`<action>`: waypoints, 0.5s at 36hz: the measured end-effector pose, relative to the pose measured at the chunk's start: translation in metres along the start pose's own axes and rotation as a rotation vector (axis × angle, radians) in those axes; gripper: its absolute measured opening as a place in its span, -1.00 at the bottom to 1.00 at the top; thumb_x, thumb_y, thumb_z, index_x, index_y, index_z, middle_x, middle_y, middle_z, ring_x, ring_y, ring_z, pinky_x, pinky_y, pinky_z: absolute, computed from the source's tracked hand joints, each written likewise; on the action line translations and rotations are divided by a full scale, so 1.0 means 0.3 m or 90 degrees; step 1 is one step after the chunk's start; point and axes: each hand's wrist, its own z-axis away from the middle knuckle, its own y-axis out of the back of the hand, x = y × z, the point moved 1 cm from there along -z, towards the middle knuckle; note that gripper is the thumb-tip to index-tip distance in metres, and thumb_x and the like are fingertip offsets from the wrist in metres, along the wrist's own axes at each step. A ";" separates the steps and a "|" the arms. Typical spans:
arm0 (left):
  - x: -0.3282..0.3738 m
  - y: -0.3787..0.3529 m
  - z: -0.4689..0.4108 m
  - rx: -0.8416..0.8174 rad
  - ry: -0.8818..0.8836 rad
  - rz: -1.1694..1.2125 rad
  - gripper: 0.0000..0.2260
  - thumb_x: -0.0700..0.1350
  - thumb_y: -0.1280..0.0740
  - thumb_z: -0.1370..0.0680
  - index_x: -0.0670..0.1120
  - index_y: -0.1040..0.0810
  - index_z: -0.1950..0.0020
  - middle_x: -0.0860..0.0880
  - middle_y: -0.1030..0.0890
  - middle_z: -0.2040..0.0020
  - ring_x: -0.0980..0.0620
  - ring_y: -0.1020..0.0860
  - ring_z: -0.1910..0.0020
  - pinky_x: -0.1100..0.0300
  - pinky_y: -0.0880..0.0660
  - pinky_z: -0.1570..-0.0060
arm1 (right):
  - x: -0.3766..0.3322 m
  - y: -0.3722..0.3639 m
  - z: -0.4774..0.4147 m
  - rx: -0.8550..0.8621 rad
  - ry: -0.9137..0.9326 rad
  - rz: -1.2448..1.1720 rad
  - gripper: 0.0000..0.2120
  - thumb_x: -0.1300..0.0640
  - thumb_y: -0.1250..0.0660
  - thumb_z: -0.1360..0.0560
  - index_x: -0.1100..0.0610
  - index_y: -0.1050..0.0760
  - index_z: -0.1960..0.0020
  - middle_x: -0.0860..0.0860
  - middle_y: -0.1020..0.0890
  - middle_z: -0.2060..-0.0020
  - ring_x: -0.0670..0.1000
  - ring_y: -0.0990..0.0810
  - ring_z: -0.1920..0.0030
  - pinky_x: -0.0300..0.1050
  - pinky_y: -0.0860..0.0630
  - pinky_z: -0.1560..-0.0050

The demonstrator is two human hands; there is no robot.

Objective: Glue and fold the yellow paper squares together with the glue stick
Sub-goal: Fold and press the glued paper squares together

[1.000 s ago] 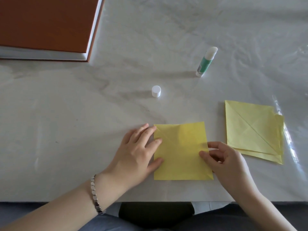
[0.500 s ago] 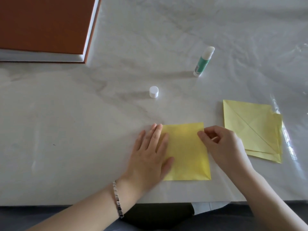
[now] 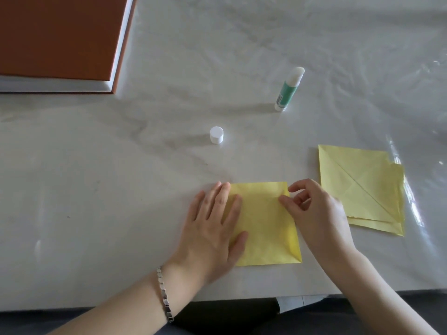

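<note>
A yellow paper square point(image 3: 266, 226) lies flat near the table's front edge. My left hand point(image 3: 212, 226) presses on its left part with straight fingers. My right hand point(image 3: 316, 213) is at the square's top right corner, with the thumb on the paper and the index finger curled over the corner, pinching it. To the right lies a stack of folded yellow squares point(image 3: 358, 184) with a diagonal crease showing. The green glue stick point(image 3: 289, 89) stands uncapped farther back. Its white cap point(image 3: 216, 134) stands apart to the left.
A thick brown book point(image 3: 55, 37) lies at the back left. The white marbled table point(image 3: 96, 189) is covered with a shiny clear sheet, and its front edge runs just below my wrists.
My right hand has slid up the square's right edge to the top right corner. My left hand has moved further onto the paper and flattened.
</note>
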 end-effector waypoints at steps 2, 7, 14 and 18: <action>0.001 0.004 -0.004 -0.009 0.004 -0.001 -0.48 0.12 -0.08 -0.50 -0.19 -0.45 -0.29 -0.29 -0.43 -0.32 -0.20 -0.28 -0.33 -0.12 -0.20 -0.26 | 0.000 0.000 0.000 0.003 0.006 -0.004 -0.91 0.10 -0.38 -0.45 0.02 -0.48 0.08 -0.12 -0.51 0.37 -0.10 -0.48 0.27 -0.13 -0.40 0.24; 0.000 0.005 -0.008 -0.026 0.009 0.002 -0.48 0.13 -0.07 -0.50 -0.16 -0.37 -0.32 -0.27 -0.43 -0.33 -0.19 -0.27 -0.34 -0.10 -0.18 -0.27 | 0.004 -0.017 0.015 0.073 0.069 0.127 -0.88 0.11 -0.39 -0.44 0.05 -0.56 0.02 -0.10 -0.48 0.24 -0.04 -0.46 0.25 -0.17 -0.36 0.35; -0.002 0.002 0.002 -0.018 0.030 0.033 -0.46 0.14 -0.04 -0.54 -0.20 -0.36 -0.35 -0.22 -0.42 -0.36 -0.12 -0.28 -0.37 -0.07 -0.19 -0.30 | -0.016 -0.131 0.064 0.028 0.435 0.175 -0.67 0.20 -0.16 -0.46 0.21 -0.56 -0.16 0.09 -0.59 -0.17 0.11 -0.51 -0.24 0.00 -0.47 -0.19; 0.002 0.006 -0.008 0.003 0.035 0.030 -0.42 0.13 -0.13 -0.48 -0.27 -0.45 -0.31 -0.21 -0.47 -0.32 -0.10 -0.33 -0.34 -0.06 -0.25 -0.27 | -0.029 -0.184 0.067 -0.021 0.478 0.221 -0.59 0.20 -0.10 -0.47 0.26 -0.45 -0.27 0.13 -0.51 -0.26 0.08 -0.42 -0.32 -0.08 -0.27 -0.34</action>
